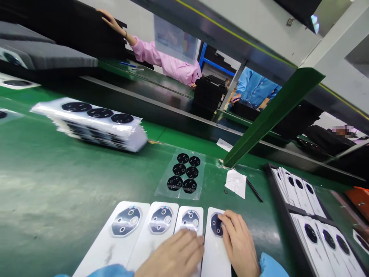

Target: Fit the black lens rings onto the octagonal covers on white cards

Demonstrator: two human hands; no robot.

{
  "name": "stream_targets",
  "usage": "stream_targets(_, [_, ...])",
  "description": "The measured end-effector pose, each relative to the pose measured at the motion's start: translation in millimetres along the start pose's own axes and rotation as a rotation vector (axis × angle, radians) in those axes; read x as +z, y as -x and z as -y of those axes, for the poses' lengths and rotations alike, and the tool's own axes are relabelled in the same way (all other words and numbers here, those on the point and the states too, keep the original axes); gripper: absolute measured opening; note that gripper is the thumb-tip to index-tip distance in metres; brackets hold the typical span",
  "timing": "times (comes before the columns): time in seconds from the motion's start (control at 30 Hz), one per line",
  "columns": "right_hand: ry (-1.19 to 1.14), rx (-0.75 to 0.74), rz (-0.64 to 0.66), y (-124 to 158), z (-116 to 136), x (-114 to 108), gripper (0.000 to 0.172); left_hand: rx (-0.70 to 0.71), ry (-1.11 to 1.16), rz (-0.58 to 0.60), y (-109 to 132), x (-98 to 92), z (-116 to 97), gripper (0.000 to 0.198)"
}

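Observation:
Four white rectangular panels lie side by side at the table's near edge, each with a dark octagonal piece near its top. The leftmost white panel and the second white panel are untouched. My left hand lies flat across the third white panel, covering its lower part; its fingers are stretched out. Over the right edge of the fourth white panel bends my right hand. Its fingertips pinch at the edge of that panel's octagonal black sticker, partly hiding it.
Beyond the panels lies a clear sheet of black octagonal stickers. A stack of sticker sheets stands at left. To the right are a paper scrap, a black stick, a green post and a black tray of panels. Co-workers stand opposite.

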State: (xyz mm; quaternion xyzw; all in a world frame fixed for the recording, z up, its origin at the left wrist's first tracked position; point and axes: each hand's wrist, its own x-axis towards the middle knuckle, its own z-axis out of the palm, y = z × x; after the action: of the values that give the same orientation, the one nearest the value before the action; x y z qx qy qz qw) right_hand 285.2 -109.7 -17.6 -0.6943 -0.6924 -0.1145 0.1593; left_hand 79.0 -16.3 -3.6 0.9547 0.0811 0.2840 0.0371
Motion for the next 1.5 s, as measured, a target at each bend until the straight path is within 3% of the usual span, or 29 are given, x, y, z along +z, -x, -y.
stream_targets(0.07, [0.023, 0.0, -0.01, 0.4, -0.6, 2.5, 0.027, -0.089, -0.043, -0.017, -0.5, -3.7, 10.3, 0.03])
stream_targets(0.23, [0.034, 0.006, -0.03, 1.1, -1.6, 5.9, 0.024, -0.092, -0.1, 0.066, 1.6, -5.1, 26.7, 0.043])
stream_targets(0.37, [0.028, 0.001, 0.003, 3.3, -5.1, 7.7, 0.024, -0.12, -0.132, 0.126, 2.8, 1.5, 25.9, 0.039])
stream_targets(0.67, [-0.03, -0.039, 0.037, 6.6, -21.5, 2.4, 0.023, -0.131, -0.232, 0.134, 3.8, 13.6, 17.0, 0.026])
stream_targets(0.8, [-0.151, -0.048, 0.04, -21.9, -0.3, -15.2, 0.021, -0.146, -0.25, 0.094, 6.2, 18.5, 12.3, 0.027])
stream_targets(0.97, [-0.391, -0.086, 0.076, -70.5, 55.3, -17.1, 0.019, -0.163, -0.207, 0.027, 6.0, 20.5, 11.1, 0.028])
stream_targets(1.07, [-0.474, -0.083, 0.074, -87.4, 81.9, -5.3, 0.025, -0.093, -0.171, -0.051, 15.0, 8.3, 11.1, 0.023])
stream_targets(1.17, [-0.459, -0.123, 0.069, -88.9, 97.8, 10.0, 0.03, -0.08, -0.201, -0.101, 34.5, -18.8, 18.8, 0.028])
stream_targets(1.33, [-0.294, -0.136, 0.006, -73.3, 108.6, 36.5, 0.035, -0.112, -0.218, -0.04, 66.8, -66.7, 59.1, 0.038])
stream_targets(1.5, [-0.139, -0.176, -0.065, -65.2, 110.1, 52.0, 0.031, -0.155, -0.17, -0.044, 81.6, -76.5, 84.8, 0.03])
